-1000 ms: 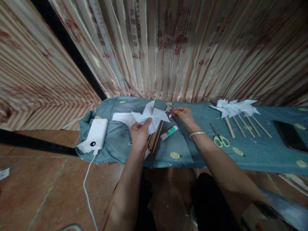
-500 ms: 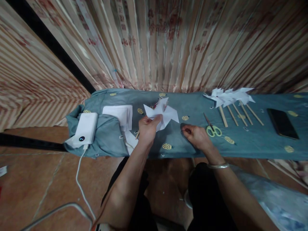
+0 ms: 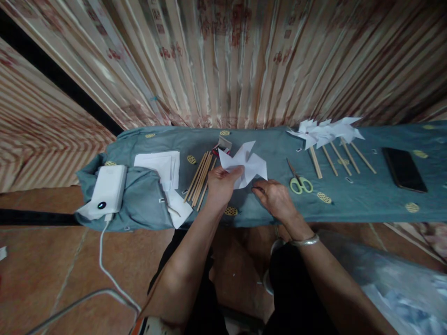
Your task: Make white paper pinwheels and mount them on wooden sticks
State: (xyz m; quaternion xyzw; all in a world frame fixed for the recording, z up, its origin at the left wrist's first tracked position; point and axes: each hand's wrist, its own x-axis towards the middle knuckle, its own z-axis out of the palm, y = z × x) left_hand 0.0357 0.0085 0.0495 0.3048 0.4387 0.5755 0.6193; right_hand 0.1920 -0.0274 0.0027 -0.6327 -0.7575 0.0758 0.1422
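My left hand (image 3: 220,185) is closed on a white folded paper pinwheel (image 3: 248,163), held just above the blue-grey cloth (image 3: 349,204). My right hand (image 3: 275,199) sits close under the pinwheel's lower right edge with its fingers curled in a pinch; what they hold is too small to make out. A bundle of wooden sticks (image 3: 200,174) lies just left of my left hand. A small box (image 3: 223,145) stands behind the sticks.
Green-handled scissors (image 3: 298,181) lie right of my hands. Finished pinwheels on sticks (image 3: 326,135) lie further right, then a black phone (image 3: 403,168). White paper sheets (image 3: 160,165) and a white power bank (image 3: 106,190) with a cable are at the left. A curtain hangs behind.
My right hand drew back from the small box at the rear to the near edge, then rose to the pinwheel. The view shifted, and the stick bundle shows again.
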